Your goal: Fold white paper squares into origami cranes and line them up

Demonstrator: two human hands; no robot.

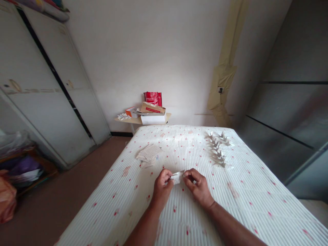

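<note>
Between my two hands is a small piece of printed paper (176,178), partly folded, held just over the quilted white cover. My left hand (163,184) pinches its left end between thumb and fingers. At the right end, my right hand (197,184) grips the paper in the same pinching way. Beyond my left hand lies a loose stack of printed paper sheets (149,153). Several folded paper figures with pointed tips (216,148) stand in rows beyond my right hand. My fingers hide both ends of the paper.
The quilted cover with red spots (189,215) spreads over the bed-like surface. Behind it, a small table (135,120) carries a white box (153,119), a red bag (153,98) and several small white pieces (124,116). Grey cabinets (51,102) stand left; a dark panelled unit (289,112) stands right.
</note>
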